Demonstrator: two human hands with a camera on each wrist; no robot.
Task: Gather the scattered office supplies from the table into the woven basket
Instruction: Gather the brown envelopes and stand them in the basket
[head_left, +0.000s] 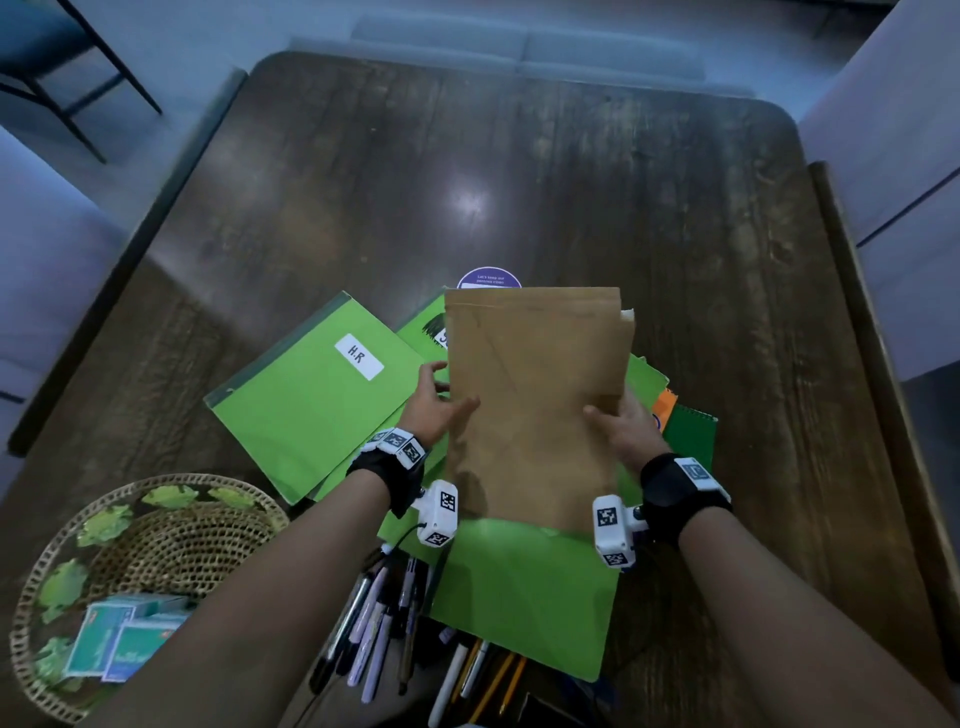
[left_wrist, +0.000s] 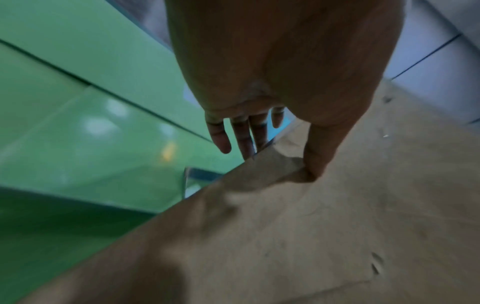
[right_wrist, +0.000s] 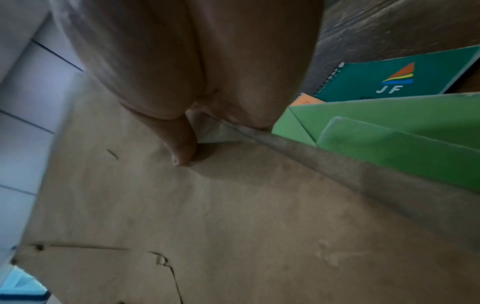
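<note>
Lying nearest at the desk's front edge, a heap of pens and pencils (head_left: 395, 618) sits between the two forearms, partly under a bright green folder (head_left: 524, 592). Woven basket (head_left: 150, 540) at near left on the desk (head_left: 519, 171), green leaf pattern on its rim, a few teal card boxes (head_left: 122, 642) inside. Above the folder, both hands hold a brown paper envelope (head_left: 535, 395) raised over the pile. Left hand (head_left: 434, 402) grasps its left edge, thumb on the front face, fingers (left_wrist: 242, 136) going behind the edge. Right hand (head_left: 626, 426) grasps the right edge, thumb pressed on the front, fingers hidden behind it. Left of the envelope, a green book labelled "H.R" (head_left: 317, 384) lies flat on the desk. Right of it, a dark green spiral notebook marked "JF" (right_wrist: 400, 80) beside something orange (head_left: 665, 402). Beyond the envelope's top edge, a purple round sticker (head_left: 488, 278), partly covered. Farther desk surface dark wood, grey sofa cushions (head_left: 524, 44) around it.
</note>
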